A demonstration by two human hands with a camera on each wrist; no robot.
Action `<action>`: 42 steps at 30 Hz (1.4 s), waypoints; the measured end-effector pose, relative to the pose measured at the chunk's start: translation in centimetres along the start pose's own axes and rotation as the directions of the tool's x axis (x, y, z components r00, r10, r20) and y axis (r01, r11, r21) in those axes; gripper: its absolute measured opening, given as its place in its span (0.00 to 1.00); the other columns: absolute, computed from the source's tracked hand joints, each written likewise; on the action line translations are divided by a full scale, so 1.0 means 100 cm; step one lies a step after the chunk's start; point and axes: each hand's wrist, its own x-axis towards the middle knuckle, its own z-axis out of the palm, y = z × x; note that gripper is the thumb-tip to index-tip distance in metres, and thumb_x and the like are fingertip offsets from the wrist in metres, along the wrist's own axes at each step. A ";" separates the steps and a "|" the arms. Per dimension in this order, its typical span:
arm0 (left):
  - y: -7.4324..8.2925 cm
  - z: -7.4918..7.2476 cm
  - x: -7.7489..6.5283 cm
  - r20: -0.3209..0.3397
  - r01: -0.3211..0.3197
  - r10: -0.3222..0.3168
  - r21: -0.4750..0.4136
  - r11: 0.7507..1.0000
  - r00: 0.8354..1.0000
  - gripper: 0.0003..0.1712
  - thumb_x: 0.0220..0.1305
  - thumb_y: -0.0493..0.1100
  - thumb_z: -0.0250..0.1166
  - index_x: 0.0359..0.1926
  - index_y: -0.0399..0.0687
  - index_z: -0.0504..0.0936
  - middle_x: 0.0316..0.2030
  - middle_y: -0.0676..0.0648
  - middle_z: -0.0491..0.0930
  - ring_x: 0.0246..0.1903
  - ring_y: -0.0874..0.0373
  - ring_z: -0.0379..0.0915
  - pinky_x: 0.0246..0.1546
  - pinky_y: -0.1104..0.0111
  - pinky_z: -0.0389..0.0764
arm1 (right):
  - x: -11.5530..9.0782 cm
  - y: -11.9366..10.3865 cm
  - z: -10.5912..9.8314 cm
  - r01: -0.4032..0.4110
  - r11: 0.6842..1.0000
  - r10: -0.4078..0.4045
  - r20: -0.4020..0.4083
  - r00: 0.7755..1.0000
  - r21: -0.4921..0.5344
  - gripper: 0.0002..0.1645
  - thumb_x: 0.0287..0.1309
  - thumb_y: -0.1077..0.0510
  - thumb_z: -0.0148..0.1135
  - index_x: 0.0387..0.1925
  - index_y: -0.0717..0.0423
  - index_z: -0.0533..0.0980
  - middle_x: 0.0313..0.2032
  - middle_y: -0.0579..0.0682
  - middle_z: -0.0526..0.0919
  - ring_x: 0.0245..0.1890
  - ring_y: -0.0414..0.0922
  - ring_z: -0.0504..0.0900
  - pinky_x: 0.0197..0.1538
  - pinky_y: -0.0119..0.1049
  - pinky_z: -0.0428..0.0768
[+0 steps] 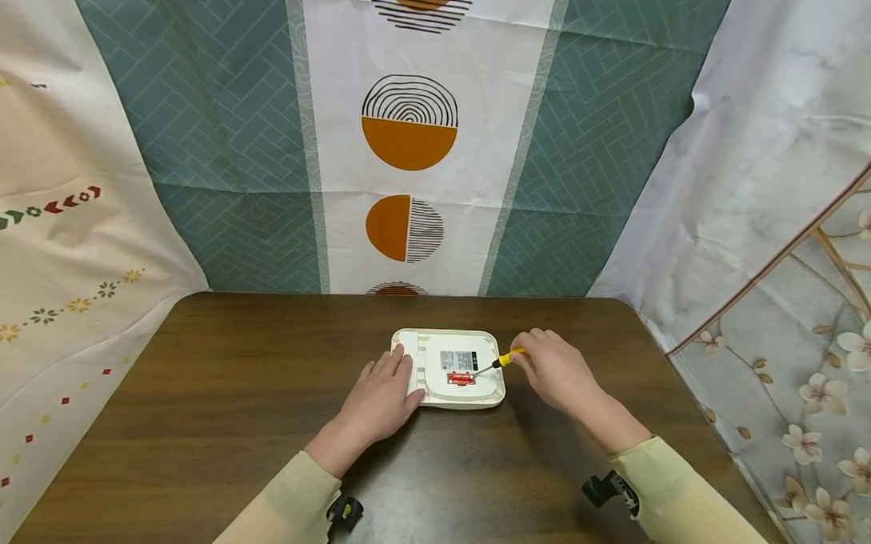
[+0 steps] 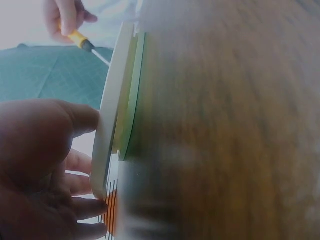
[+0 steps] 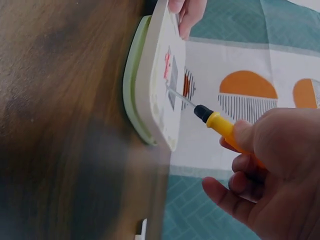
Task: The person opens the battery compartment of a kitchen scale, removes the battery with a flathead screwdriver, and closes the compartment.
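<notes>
A white, flat device (image 1: 437,392) with rounded corners lies with its underside up on the table. That side bears a grey label (image 1: 456,360) and a small recess with red batteries (image 1: 461,378). My left hand (image 1: 382,390) rests on the device's left end, fingers extended over it and thumb near the front edge. In my right hand (image 1: 553,367) is a small screwdriver (image 3: 220,125) with a yellow handle and black collar, pinched between thumb and fingers. Its thin metal shaft slants down to the battery recess. Beneath the white body, a pale green layer (image 3: 131,85) shows from the side.
The brown wooden table (image 1: 260,354) extends around the device. Behind it hangs a teal and white patterned cloth (image 1: 249,241). A cream cloth (image 1: 60,291) borders the left side, and a floral cloth (image 1: 799,381) the right.
</notes>
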 end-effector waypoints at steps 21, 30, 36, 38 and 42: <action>-0.001 0.000 0.000 0.009 0.005 -0.005 -0.001 1.000 1.000 0.42 0.84 0.55 0.63 0.82 0.31 0.65 0.83 0.29 0.57 0.82 0.32 0.55 0.80 0.40 0.58 | -0.003 0.022 0.006 -0.187 0.976 0.173 0.128 0.977 0.109 0.07 0.82 0.55 0.63 0.45 0.53 0.84 0.39 0.46 0.85 0.38 0.47 0.81 0.46 0.54 0.82; -0.001 -0.001 0.000 0.005 -0.003 0.003 -0.005 1.000 1.000 0.41 0.84 0.55 0.63 0.82 0.30 0.65 0.83 0.29 0.58 0.82 0.31 0.56 0.80 0.40 0.59 | -0.008 0.018 0.006 -0.117 0.989 0.113 0.051 0.992 0.090 0.04 0.78 0.56 0.69 0.45 0.52 0.86 0.37 0.44 0.83 0.37 0.46 0.78 0.43 0.49 0.80; -0.001 -0.001 0.001 0.001 -0.003 0.003 0.005 1.000 1.000 0.42 0.84 0.55 0.63 0.82 0.31 0.66 0.83 0.29 0.58 0.82 0.31 0.56 0.80 0.40 0.59 | -0.009 0.014 0.006 -0.108 0.990 0.107 0.022 0.994 0.092 0.05 0.78 0.56 0.69 0.46 0.53 0.86 0.37 0.44 0.83 0.38 0.47 0.79 0.43 0.49 0.80; -0.002 -0.001 0.000 0.003 -0.003 0.003 0.007 1.000 1.000 0.42 0.84 0.55 0.63 0.82 0.31 0.66 0.83 0.29 0.58 0.82 0.31 0.56 0.80 0.40 0.59 | -0.011 0.016 0.008 -0.134 0.985 0.131 0.038 0.991 0.109 0.05 0.79 0.56 0.68 0.46 0.53 0.86 0.37 0.45 0.83 0.37 0.47 0.79 0.43 0.50 0.81; -0.001 -0.001 -0.001 0.007 0.000 0.000 0.003 1.000 1.000 0.42 0.83 0.55 0.64 0.82 0.31 0.66 0.83 0.29 0.58 0.82 0.32 0.56 0.80 0.40 0.59 | -0.015 0.023 0.013 -0.191 0.970 0.181 0.081 0.980 0.149 0.07 0.82 0.55 0.64 0.47 0.52 0.86 0.39 0.44 0.84 0.39 0.47 0.80 0.46 0.53 0.81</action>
